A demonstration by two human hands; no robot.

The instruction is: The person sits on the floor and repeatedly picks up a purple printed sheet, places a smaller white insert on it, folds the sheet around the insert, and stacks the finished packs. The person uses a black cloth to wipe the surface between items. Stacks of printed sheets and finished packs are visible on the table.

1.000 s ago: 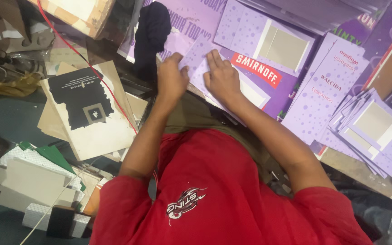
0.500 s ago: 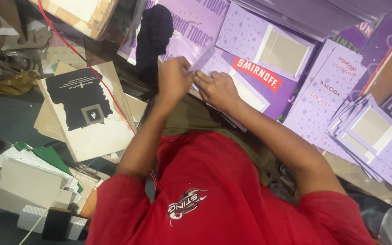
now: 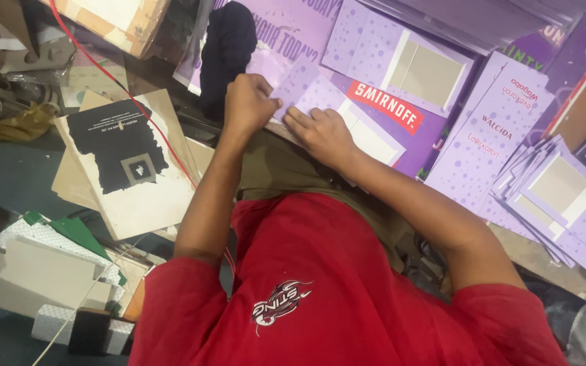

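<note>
the left hand has its fingers curled shut, pinching the flap of a lilac dotted card sheet on the bench. at 3 o'clock, the right hand presses it flat, fingers spread. the sheet looks light, thin and easy to crease; hold it at the edges.

The purple card is partly covered by both hands, so its lower edge is hidden. Right of it, the stack of purple cards is cut off by the picture's edge.
</note>
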